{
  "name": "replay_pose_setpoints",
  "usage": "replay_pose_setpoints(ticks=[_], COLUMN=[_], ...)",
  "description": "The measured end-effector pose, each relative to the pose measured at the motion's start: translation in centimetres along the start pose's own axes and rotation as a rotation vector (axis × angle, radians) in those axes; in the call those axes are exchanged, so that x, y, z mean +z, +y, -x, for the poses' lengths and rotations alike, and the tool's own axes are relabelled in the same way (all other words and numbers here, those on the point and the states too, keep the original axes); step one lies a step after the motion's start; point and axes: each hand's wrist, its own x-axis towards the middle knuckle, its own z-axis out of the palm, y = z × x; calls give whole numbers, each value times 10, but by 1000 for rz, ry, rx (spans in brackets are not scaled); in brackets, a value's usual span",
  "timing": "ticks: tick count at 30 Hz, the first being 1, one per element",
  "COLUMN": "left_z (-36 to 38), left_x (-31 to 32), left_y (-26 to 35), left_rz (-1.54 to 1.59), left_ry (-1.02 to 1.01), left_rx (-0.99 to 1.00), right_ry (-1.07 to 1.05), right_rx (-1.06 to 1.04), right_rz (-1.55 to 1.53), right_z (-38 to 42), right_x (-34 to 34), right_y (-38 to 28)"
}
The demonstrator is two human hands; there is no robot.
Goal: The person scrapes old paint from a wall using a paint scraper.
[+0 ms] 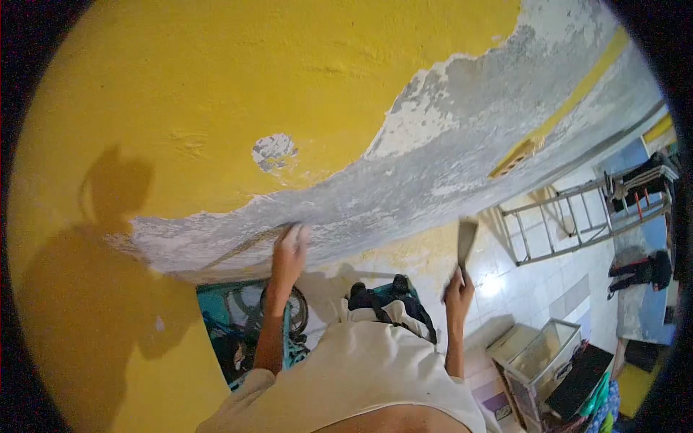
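Note:
Yellow paint [216,86] covers the upper wall, with a ragged edge above a scraped grey band [361,195]. My left hand [290,249] is at the lower part of this band, its fingers bent and close together, slightly blurred. Whether something small is in it cannot be made out. My right hand [458,289] is closed round the handle of a scraper [467,242], away from the wall, with the broad blade pointing up in the view. A small bare patch [274,151] breaks the yellow paint.
Below the wall, a bicycle wheel [296,310] shows at the left. A ladder [556,224] stands at the right, and a person [642,273] is farther back. A glass-sided case [545,350] is at the lower right. Yellow flakes lie on the tiled floor [498,289].

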Motion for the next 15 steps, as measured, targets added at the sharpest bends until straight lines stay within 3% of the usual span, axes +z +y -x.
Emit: replay_pose_setpoints(ticks=[1, 3, 5, 8, 9, 11, 15], left_z=[-10, -28, -37, -56, -60, -68, -64], left_x=[7, 25, 28, 48, 45, 37, 47], left_y=[19, 52, 92, 111, 125, 153, 137], left_rz=[24, 83, 249, 293, 285, 480, 526], left_ry=[-60, -90, -247, -204, -221, -170, -99], left_rx=[-38, 105, 11, 119, 116, -44, 27], right_ry=[9, -173, -336, -475, -508, -423, -380], right_rx=[17, -107, -145, -208, -134, -141, -101], right_rz=[-6, -159, -249, -276, -389, -447, -455], right_z=[8, 16, 29, 36, 38, 37, 40], right_x=[2, 53, 87, 125, 132, 146, 156], right_y=[1, -39, -60, -73, -70, -60, -46])
